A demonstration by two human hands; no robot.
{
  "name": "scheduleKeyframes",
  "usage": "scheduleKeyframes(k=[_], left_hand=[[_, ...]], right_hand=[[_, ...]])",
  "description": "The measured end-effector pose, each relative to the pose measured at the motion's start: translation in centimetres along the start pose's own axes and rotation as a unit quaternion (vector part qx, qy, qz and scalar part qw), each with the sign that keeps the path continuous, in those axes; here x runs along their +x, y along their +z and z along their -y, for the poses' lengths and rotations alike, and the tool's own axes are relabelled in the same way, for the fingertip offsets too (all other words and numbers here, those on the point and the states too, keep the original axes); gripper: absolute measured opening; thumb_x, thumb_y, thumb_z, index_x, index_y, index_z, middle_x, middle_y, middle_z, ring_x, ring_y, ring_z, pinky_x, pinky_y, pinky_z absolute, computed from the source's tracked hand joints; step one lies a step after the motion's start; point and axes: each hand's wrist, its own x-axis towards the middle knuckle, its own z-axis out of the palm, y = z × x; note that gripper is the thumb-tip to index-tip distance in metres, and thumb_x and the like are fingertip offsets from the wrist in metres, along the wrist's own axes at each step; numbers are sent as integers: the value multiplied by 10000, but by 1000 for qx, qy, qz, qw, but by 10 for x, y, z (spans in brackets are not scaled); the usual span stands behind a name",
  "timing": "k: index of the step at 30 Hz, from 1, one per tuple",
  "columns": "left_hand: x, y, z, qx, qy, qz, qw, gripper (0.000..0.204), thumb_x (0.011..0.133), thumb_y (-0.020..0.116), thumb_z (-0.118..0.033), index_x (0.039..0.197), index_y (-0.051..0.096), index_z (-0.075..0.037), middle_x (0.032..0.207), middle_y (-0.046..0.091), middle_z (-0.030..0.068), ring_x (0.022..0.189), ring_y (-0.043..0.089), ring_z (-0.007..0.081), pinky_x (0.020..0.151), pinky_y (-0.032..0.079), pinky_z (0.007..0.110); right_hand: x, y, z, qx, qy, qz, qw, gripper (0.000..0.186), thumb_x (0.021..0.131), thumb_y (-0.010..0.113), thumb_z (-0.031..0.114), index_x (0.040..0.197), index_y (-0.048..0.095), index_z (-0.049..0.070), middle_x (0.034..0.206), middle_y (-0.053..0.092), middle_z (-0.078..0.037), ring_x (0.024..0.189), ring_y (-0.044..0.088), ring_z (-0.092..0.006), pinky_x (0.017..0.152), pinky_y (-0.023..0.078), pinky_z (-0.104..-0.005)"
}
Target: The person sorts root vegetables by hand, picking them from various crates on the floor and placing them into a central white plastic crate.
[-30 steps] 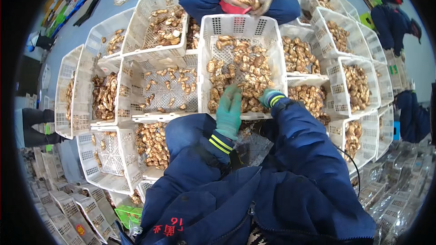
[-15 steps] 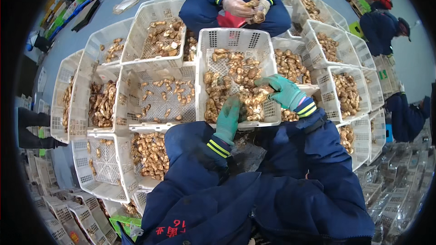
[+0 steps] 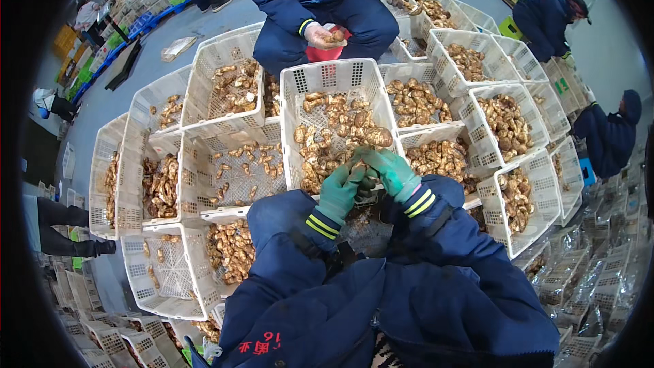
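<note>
At the near side of the white crate in front of me, my two green-gloved hands have come together above brown mushrooms. The fingers of my left hand are closed, and a bit of brown mushroom shows between them and my right hand. My right hand is also closed, its fingertips bent in against that mushroom. Most of the held piece is hidden by the gloves. More mushrooms lie heaped beneath and beyond my hands.
White crates with mushrooms stand all round: a sparsely filled one at left, fuller ones at right. Across from me sits a person in dark blue, a mushroom in one gloved hand. Other people are farther off.
My right hand has moved left and nearer to me, from the crate's right side to meet my left hand. The person opposite has parted their hands, and the view has shifted.
</note>
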Motion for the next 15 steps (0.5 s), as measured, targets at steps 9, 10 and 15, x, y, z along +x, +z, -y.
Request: scheduleKeyframes(k=[9, 10, 15], left_hand=[[0, -10, 17, 363, 140, 28, 921, 77, 809, 568, -96, 765, 594, -39, 592, 560, 48, 524, 557, 112, 481, 431, 261], [-1, -7, 12, 352, 153, 45, 922, 58, 800, 570, -88, 804, 603, -40, 623, 574, 51, 566, 569, 123, 520, 443, 265], [9, -13, 26, 377, 212, 97, 896, 362, 825, 599, -223, 1127, 563, -28, 1070, 588, 114, 967, 560, 213, 834, 437, 315]], right_hand=[[11, -20, -12, 595, 239, 16, 768, 278, 857, 539, 172, 1085, 523, 12, 958, 582, -117, 831, 589, -242, 743, 492, -382], [16, -31, -11, 760, 297, -39, 577, 307, 859, 545, 181, 1096, 502, -9, 992, 570, -137, 867, 585, -265, 792, 494, -429], [8, -104, -46, 593, 255, -69, 760, 230, 865, 492, 81, 1038, 555, -56, 1019, 595, -166, 867, 603, -287, 675, 548, -401]])
